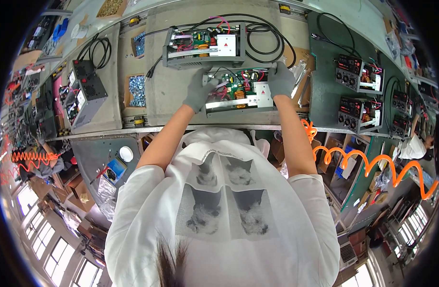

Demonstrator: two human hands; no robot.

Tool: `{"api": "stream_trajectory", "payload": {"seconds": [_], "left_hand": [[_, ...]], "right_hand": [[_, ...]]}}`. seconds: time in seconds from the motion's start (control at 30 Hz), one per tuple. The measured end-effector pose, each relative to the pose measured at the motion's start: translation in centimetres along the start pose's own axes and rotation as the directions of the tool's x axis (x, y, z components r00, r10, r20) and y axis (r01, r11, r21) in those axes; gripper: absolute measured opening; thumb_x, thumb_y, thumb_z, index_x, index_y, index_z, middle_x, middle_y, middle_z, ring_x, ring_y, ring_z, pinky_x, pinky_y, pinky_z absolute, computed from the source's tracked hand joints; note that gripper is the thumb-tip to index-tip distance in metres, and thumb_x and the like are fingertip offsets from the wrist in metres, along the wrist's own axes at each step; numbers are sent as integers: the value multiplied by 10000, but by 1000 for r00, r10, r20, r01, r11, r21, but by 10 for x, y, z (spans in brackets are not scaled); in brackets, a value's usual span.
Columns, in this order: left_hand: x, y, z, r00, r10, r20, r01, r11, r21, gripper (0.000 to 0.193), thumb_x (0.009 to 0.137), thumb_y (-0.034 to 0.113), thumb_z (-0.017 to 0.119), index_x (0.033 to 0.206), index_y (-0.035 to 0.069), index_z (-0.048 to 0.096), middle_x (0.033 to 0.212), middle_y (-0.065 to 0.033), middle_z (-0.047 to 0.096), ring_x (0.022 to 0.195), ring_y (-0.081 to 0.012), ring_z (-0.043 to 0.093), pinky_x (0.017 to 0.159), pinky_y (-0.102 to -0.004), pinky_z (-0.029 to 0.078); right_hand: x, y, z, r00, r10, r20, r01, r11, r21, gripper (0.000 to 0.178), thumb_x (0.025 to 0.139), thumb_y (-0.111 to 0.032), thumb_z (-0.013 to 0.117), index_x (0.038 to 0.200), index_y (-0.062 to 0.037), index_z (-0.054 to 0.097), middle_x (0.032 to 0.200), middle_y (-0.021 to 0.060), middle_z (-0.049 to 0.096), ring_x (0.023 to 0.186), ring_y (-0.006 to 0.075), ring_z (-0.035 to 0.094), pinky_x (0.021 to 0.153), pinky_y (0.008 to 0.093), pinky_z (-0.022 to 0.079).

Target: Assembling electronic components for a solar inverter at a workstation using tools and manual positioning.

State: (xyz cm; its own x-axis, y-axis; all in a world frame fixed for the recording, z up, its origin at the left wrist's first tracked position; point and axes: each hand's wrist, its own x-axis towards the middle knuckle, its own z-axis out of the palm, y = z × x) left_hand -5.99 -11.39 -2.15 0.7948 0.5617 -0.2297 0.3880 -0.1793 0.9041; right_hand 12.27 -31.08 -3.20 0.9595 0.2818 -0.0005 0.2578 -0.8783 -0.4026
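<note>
Two gloved hands, left hand and right hand, clasp opposite ends of an open chassis at the near side of the counter, just below a second chassis. Sound handling would probably keep it level, gripped by its frame, clear of the exposed circuit board and wires.

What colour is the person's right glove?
The right glove is grey, seen best in the head view.
</note>
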Motion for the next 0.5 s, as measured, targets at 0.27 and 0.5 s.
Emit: {"api": "stream_trajectory", "payload": {"seconds": [0.27,0.5], "left_hand": [[-46,-8,0,902,432,18,-432,902,3,174,859,67,580,1025,27,546,1008,-145,601,1095,-305,597,979,-392,441],[-56,-2,-6,881,467,72,-469,883,5,170,806,10,554,971,29,518,994,-167,566,1105,-395,552,1124,-506,329]], "right_hand": [[-78,3,-47,983,-42,-180,77,979,191,222,928,-246,542,1011,-93,681,809,157,679,765,370,665,701,459,531],[-47,-24,-70,838,-529,133,544,829,-131,202,873,-229,600,1018,-135,705,1038,73,676,1039,285,613,866,418,499]]}}
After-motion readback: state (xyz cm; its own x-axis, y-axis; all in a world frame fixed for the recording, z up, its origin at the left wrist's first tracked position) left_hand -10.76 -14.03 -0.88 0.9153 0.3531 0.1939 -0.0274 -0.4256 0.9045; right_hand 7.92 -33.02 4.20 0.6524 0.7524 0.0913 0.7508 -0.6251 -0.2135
